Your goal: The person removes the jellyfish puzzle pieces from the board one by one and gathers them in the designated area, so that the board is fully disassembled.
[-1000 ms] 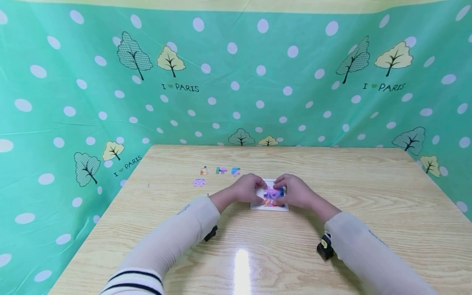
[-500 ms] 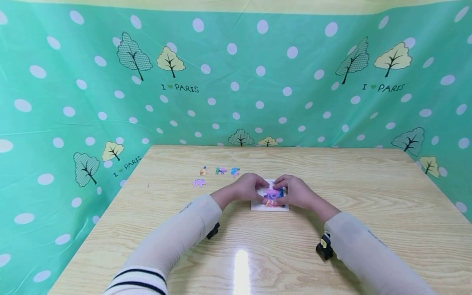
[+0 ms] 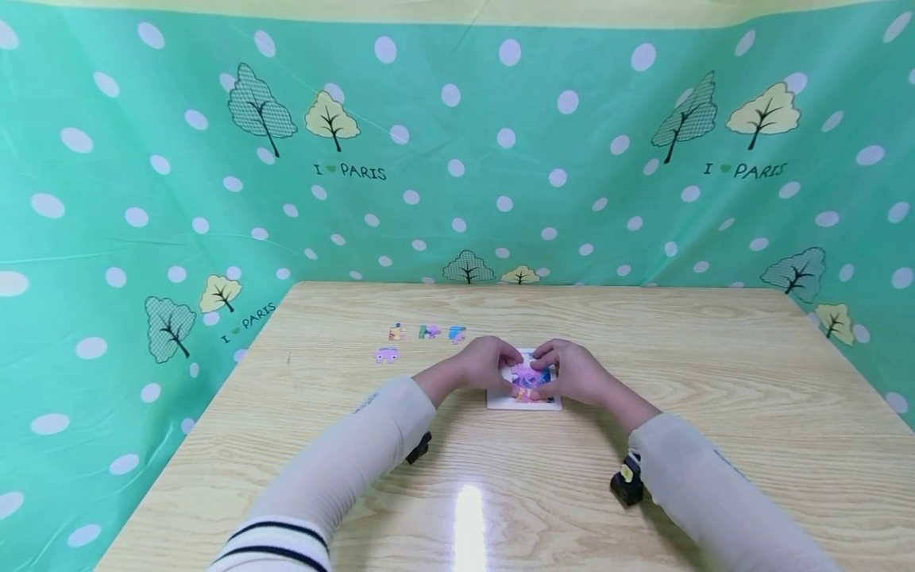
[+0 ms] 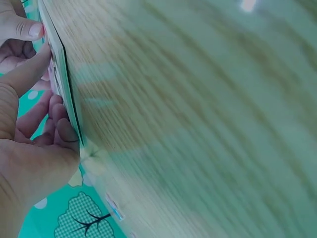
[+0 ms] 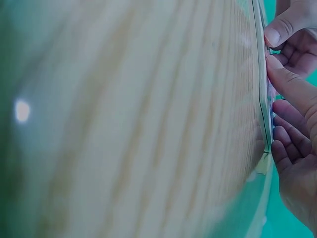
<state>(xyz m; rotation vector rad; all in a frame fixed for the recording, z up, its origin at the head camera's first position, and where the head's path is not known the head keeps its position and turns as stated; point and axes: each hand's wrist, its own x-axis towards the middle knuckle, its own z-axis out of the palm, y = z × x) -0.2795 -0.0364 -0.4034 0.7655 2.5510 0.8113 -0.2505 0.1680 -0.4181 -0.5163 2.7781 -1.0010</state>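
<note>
A white puzzle tray [image 3: 524,405] lies on the table, with colourful jigsaw puzzle pieces [image 3: 527,380] in pink, blue and yellow fitted inside it. My left hand [image 3: 483,364] comes in over the tray's left side, its thumb and curved fingers on the puzzle pieces. From the right, my right hand [image 3: 577,375] pinches at the puzzle pieces, thumb toward the near side and fingers toward the far side. Both thumbs nearly meet at the tray's near part. In the left wrist view the tray [image 4: 62,74] shows edge-on, fingertips at its face. The hands hide parts of the puzzle.
Loose puzzle pieces lie left of the tray: a purple one [image 3: 387,355] in front, with a yellow one [image 3: 396,333], a green and purple one [image 3: 429,331] and a blue one [image 3: 457,334] behind. The wooden table [image 3: 700,342] ends at a green dotted curtain [image 3: 500,191].
The left hand and forearm have shifted slightly to the right over the tray. The right hand has barely moved, and the loose pieces lie as before.
</note>
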